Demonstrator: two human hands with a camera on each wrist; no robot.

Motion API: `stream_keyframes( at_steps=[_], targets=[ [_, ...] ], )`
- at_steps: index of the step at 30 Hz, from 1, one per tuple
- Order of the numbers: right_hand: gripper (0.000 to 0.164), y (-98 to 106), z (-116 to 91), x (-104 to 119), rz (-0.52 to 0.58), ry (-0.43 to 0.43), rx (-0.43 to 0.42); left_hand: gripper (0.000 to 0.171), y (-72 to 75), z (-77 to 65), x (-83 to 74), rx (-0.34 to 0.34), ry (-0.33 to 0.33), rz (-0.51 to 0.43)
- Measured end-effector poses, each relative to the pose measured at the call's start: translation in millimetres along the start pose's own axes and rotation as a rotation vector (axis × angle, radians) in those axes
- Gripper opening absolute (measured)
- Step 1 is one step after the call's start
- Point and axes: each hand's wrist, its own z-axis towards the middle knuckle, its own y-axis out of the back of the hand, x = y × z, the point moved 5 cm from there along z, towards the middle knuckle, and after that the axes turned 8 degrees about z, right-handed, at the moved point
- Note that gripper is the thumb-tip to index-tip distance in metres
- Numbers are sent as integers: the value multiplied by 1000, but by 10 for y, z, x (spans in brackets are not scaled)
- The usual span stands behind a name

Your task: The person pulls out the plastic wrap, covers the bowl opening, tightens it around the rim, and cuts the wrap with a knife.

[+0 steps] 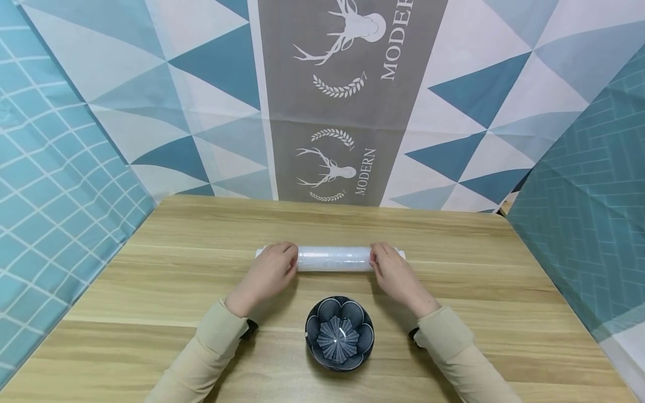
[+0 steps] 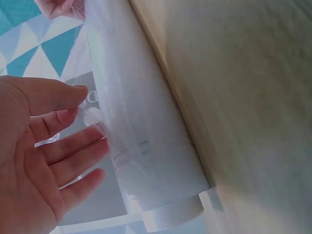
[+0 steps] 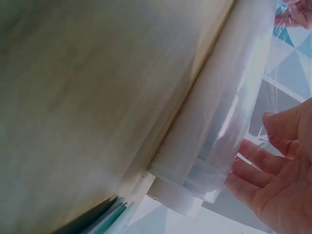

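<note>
A roll of cling film (image 1: 333,259) lies crosswise on the wooden table, its white core (image 2: 173,214) poking out at the end. At its left part, my left hand (image 1: 272,267) pinches the loose edge of the film between thumb and forefinger. The other fingers of that hand are spread close along the roll in the left wrist view. My right hand (image 1: 396,275) pinches the same edge near the right end. Between the hands a thin, clear strip of film (image 3: 274,95) stands slightly lifted off the roll.
A dark blue flower-patterned bowl (image 1: 339,340) stands on the table (image 1: 166,291) between my forearms, nearer to me than the roll. Behind the table hangs a patterned cloth (image 1: 353,112) with deer heads and triangles. Blue tiled sheets (image 1: 55,168) flank the sides.
</note>
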Motion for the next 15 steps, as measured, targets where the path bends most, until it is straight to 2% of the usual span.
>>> stream_keyframes(
  at_steps=[10,15],
  targets=[
    [7,10,-12,12,30,16,18,16,7,6,11,-2,-18,-9],
    [10,37,-21,29,44,28,-13,15,42,3,5,-1,-15,-8]
  ],
)
